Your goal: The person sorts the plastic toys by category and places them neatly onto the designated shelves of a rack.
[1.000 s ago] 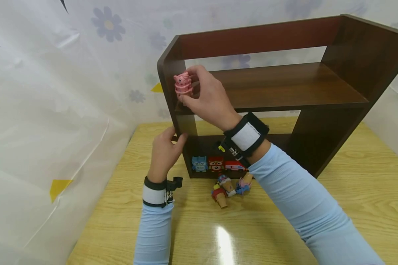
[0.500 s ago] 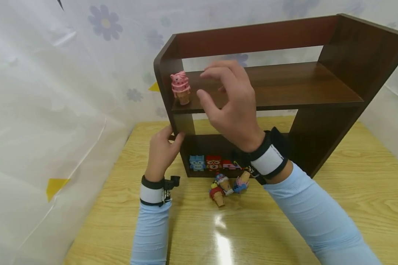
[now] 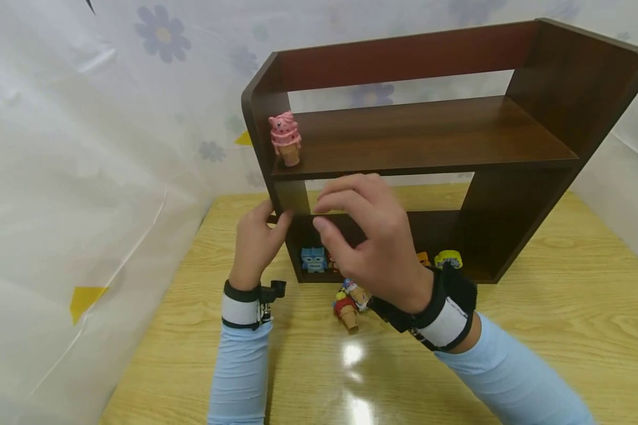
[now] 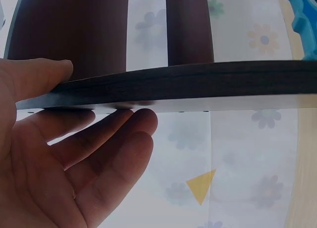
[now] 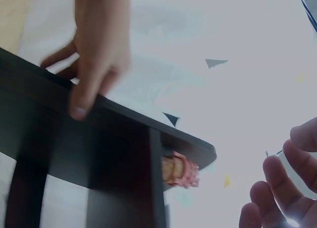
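Note:
My left hand [image 3: 257,242] grips the left side panel of the dark brown shelf [image 3: 436,133]. In the left wrist view, the thumb lies on one face of the panel [image 4: 208,82] and the fingers on the other. A pink ice cream cone toy [image 3: 285,139] with a small animal face stands upright at the left end of the upper shelf. Holding nothing, my right hand [image 3: 374,242] is in front of the lower compartment with fingers loosely bent and thumb apart. The right wrist view shows the pink toy [image 5: 179,170] away from that hand's fingers [image 5: 282,181].
A blue owl toy [image 3: 313,260] and a yellow toy [image 3: 449,259] stand on the bottom shelf; my right hand hides part of the row between. A red-topped cone toy [image 3: 346,313] and another cone toy [image 3: 359,295] lie on the wooden table [image 3: 175,330] in front.
My right hand has let go of the pink ice cream cone toy, leaving it upright on the upper shelf, and has moved right and down. The left hand stays on the panel.

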A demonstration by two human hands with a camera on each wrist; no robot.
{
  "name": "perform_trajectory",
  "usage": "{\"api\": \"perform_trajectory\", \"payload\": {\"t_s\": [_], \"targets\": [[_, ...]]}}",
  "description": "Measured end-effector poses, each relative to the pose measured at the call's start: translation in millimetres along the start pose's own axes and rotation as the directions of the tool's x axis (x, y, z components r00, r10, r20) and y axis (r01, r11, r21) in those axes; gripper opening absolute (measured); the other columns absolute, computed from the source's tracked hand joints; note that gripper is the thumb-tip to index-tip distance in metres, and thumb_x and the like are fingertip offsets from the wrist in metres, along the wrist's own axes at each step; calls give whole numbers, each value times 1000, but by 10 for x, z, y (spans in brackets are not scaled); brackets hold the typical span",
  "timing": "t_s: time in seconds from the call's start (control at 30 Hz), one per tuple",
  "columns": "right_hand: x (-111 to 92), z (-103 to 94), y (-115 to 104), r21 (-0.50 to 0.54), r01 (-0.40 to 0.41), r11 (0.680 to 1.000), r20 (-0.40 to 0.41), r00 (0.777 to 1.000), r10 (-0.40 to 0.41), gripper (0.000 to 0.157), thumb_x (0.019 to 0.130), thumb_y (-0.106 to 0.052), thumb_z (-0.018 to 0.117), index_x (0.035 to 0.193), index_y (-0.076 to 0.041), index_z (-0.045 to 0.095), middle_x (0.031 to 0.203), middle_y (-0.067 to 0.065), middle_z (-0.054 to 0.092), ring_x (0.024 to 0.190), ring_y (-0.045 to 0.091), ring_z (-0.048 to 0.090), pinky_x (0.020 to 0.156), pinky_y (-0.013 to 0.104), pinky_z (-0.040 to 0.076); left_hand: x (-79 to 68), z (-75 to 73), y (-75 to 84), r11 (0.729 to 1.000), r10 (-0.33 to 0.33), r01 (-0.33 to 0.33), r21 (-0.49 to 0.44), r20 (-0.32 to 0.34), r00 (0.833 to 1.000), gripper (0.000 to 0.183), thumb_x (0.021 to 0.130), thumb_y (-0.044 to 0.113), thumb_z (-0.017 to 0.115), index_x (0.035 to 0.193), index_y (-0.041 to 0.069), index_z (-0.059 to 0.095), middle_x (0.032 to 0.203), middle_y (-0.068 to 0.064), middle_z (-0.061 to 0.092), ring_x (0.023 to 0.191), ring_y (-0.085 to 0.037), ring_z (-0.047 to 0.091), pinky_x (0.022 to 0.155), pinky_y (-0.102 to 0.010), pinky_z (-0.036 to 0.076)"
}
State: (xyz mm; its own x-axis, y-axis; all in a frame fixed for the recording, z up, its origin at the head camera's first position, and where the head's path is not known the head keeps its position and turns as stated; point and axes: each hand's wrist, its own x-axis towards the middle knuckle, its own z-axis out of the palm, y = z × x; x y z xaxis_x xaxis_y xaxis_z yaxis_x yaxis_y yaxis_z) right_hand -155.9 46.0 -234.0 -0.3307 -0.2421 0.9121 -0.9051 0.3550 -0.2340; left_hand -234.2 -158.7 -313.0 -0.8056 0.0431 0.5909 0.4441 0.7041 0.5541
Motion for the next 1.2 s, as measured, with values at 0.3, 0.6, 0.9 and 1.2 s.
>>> {"api": "perform_trajectory", "payload": {"t_s": [0.3, 0.6, 0.9, 1.2], "targets": [[-475, 153, 90, 21, -164, 986, 224, 962, 155, 12, 85, -9, 68, 96, -7, 66, 105, 9, 62, 98, 19, 56, 84, 35, 51, 2, 1, -10, 1000, 18, -18, 9, -8, 1000, 18, 91, 25, 60, 99, 11, 68, 93, -10, 73, 78, -24, 68, 66, -40, 58], [-980, 382, 237, -273, -259, 927, 574, 729, 373, 35, 87, -28, 68, 117, -11, 61, 115, 7, 59, 95, 18, 58, 75, 34, 55, 4, 6, -11, 1000, 26, -26, -7, 0, 1000, 20, 91, 27, 60, 100, 11, 69, 94, -9, 73, 80, -24, 68, 68, -40, 58], [-1430, 632, 346, -459, -265, 848, 658, 539, 525, 45, 82, -27, 71, 120, -7, 59, 108, 16, 58, 91, 29, 57, 54, 35, 49, -12, 3, -12, 1000, 11, -11, 1, 10, 1000, 22, 91, 29, 60, 101, 11, 69, 95, -9, 73, 79, -25, 68, 66, -40, 57], [-1556, 673, 406, -478, -210, 853, 637, 585, 501, 25, 81, -11, 69, 104, -5, 62, 95, 12, 55, 74, 23, 56, 42, 30, 43, 0, -5, -6, 1000, 6, -6, 12, 17, 1000, 23, 91, 29, 59, 101, 9, 68, 94, -9, 73, 79, -25, 68, 67, -41, 57]]}}
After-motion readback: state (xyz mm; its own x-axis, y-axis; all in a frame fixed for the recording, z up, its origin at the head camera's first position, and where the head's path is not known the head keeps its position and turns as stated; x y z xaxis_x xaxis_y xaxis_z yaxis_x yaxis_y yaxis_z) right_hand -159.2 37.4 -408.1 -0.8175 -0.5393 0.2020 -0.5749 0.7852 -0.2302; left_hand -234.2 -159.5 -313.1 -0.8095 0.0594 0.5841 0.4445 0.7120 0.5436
